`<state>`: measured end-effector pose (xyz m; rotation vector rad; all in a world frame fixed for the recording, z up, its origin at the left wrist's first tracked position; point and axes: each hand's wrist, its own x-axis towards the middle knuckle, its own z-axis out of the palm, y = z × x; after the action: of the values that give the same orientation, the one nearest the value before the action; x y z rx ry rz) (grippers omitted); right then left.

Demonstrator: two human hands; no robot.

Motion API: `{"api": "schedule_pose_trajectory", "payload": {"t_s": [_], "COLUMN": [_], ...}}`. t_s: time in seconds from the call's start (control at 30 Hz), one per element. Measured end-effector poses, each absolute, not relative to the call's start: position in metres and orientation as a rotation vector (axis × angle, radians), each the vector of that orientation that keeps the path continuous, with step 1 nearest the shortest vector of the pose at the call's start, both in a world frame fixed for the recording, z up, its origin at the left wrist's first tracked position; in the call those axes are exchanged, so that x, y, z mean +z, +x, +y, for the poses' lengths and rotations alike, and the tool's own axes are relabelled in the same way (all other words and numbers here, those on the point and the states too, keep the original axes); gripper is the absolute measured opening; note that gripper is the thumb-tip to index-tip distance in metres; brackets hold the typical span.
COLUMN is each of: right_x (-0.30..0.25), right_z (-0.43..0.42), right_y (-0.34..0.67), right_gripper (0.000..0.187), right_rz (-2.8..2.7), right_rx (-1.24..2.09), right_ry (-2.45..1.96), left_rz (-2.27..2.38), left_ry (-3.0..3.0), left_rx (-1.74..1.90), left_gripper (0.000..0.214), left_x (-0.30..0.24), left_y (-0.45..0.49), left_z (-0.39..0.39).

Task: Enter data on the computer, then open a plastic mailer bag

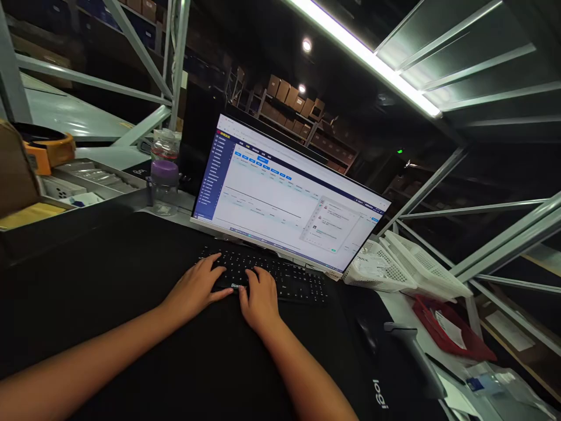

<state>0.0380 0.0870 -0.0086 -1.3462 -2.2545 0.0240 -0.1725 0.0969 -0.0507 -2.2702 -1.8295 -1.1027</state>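
Both hands rest on a black keyboard (298, 283) with white key markings. My left hand (197, 286) lies over its left part, fingers spread on the keys and the thumb stretched along the front edge. Close beside it, my right hand (260, 298) touches the middle keys, fingers somewhat bent and apart. Neither hand grips anything. Behind the keyboard stands a lit monitor (272, 193), tilted in view, showing a table-like page with a dark blue side menu and a small chat-like window at lower right.
A black desk mat (131, 269) covers the desk. On the right are a mouse (366, 334), a handheld scanner (414, 354), white baskets (381, 266) and a red tray (456, 336). A purple-banded bottle (164, 175) and a divided tray (96, 175) stand left, below metal shelf frames.
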Motion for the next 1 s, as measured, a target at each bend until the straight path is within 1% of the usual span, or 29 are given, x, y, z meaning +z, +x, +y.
{"api": "schedule_pose_trajectory", "payload": {"t_s": [0.23,0.4,0.6,0.83,1.0], "right_x": [-0.013,-0.018,-0.018,-0.011,-0.006], "right_z": [0.088,0.088,0.091,0.090,0.094], "right_y": [0.051,0.050,0.053,0.050,0.047], "right_gripper": [0.043,0.039,0.035,0.035,0.024], "right_rz": [-2.132,-2.121,-2.068,-2.079,-2.128], "right_rx": [0.108,0.116,0.148,0.125,0.052], "right_ry": [-1.406,-1.350,-1.372,-1.427,-1.431], "left_rz": [-1.853,-1.876,-1.772,-1.745,-1.629], "left_ry": [-2.191,-2.078,-2.089,-2.122,-2.244], "left_rx": [-1.085,-1.060,-1.020,-0.982,-0.981], "left_gripper": [0.070,0.056,0.045,0.048,0.054], "left_x": [-0.047,-0.037,-0.034,-0.033,-0.043], "left_y": [-0.170,-0.185,-0.185,-0.186,-0.182], "left_z": [0.091,0.084,0.077,0.078,0.089]}}
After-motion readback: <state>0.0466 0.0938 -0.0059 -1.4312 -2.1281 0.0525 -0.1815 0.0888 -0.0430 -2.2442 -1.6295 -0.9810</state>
